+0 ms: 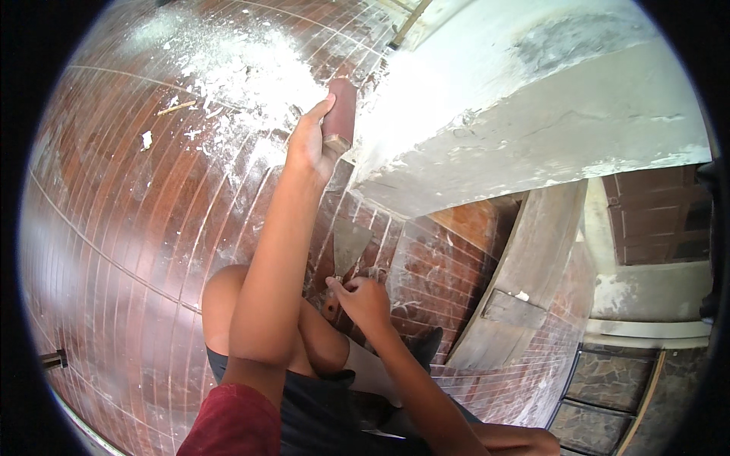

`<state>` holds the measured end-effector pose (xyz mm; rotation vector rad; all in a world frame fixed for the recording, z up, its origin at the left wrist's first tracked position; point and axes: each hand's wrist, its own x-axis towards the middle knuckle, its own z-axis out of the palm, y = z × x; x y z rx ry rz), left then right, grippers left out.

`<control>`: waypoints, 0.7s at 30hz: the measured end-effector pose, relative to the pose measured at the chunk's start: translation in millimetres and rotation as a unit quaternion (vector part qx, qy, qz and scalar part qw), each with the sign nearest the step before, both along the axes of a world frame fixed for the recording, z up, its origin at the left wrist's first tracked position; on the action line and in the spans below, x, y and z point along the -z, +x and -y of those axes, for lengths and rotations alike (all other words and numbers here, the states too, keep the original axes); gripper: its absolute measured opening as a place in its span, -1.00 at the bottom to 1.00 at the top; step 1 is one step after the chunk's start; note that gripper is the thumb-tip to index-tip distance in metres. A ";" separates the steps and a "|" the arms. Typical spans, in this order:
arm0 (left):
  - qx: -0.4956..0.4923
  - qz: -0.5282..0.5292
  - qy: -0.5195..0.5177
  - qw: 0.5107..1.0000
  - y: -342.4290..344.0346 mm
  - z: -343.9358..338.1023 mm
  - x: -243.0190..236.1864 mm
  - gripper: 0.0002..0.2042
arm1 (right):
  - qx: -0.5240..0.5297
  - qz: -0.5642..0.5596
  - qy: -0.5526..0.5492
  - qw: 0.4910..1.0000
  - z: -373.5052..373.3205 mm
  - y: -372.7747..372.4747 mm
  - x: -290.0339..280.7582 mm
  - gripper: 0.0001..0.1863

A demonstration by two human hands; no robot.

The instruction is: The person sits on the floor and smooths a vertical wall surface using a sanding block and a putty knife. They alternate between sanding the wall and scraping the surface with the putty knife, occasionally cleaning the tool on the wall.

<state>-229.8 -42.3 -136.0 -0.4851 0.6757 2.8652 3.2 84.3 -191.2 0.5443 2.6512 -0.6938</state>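
My left hand point(310, 140) is closed on a sanding block point(341, 106) wrapped in reddish-brown abrasive paper, held beside the bright lower corner of a white plastered wall point(494, 144). Below it, my right hand point(361, 300) has its fingers curled on a putty knife point(348, 242) with a broad, dull metal blade pointing away from me. Part of its wooden handle point(329, 308) shows under my fingers, between my bare legs and the red-brown tiled floor point(129, 228).
White flakes and powder point(228, 68) lie across the floor at upper left, with a thin stick point(175, 107). A long worn board point(544, 235) is at right, near a brown panelled door point(642, 220) and a dark metal frame over stone point(608, 380).
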 end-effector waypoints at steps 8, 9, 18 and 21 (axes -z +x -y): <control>0.001 0.038 0.037 0.999 -4.4 15.8 12.8 -0.61 | 0.082 -0.093 -0.107 0.986 -4.5 -0.5 4.7 -0.59; -0.008 0.037 0.036 0.999 -5.5 17.1 14.3 -0.62 | 0.111 -0.121 -0.147 0.975 -7.8 5.0 3.4 -0.61; -0.020 0.038 0.039 0.998 -5.4 13.7 17.2 -0.55 | 0.158 -0.204 -0.290 0.922 -11.4 62.8 -20.0 -0.85; -0.020 0.057 0.026 0.998 -6.9 13.0 19.3 -0.63 | 0.189 -0.302 -0.331 0.874 -9.3 54.7 -40.2 -0.87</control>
